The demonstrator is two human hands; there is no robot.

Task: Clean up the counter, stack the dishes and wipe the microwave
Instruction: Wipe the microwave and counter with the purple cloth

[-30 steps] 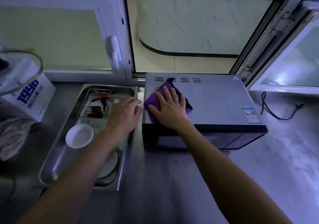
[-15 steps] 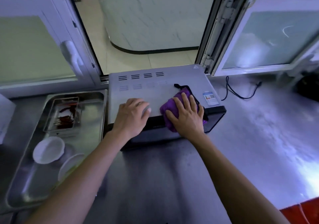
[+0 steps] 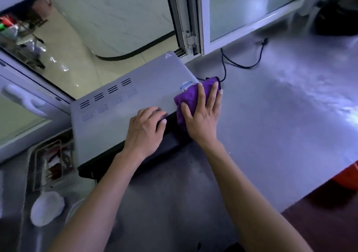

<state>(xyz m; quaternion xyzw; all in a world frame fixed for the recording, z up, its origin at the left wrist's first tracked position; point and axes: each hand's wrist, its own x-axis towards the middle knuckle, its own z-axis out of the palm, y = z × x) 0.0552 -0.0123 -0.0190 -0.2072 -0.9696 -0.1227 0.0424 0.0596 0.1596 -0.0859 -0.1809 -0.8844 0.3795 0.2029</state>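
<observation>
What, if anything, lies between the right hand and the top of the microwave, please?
Only the purple cloth: the right hand presses it flat on the microwave at its right edge. The left hand rests bare on the top beside it.

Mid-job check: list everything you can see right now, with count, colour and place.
Grey metal microwave: one, on the counter below the open window.
Purple wiping cloth: one, on the microwave's right top edge, under the right hand.
Black power cord: one, on the counter right of the microwave.
Steel tray: one, left of the microwave, holding a small dish of red bits.
White round bowl: one, lower left.
Steel counter: grey.
Left hand: rests on the microwave's front edge.
Right hand: fingers flat, pressing the cloth.
</observation>
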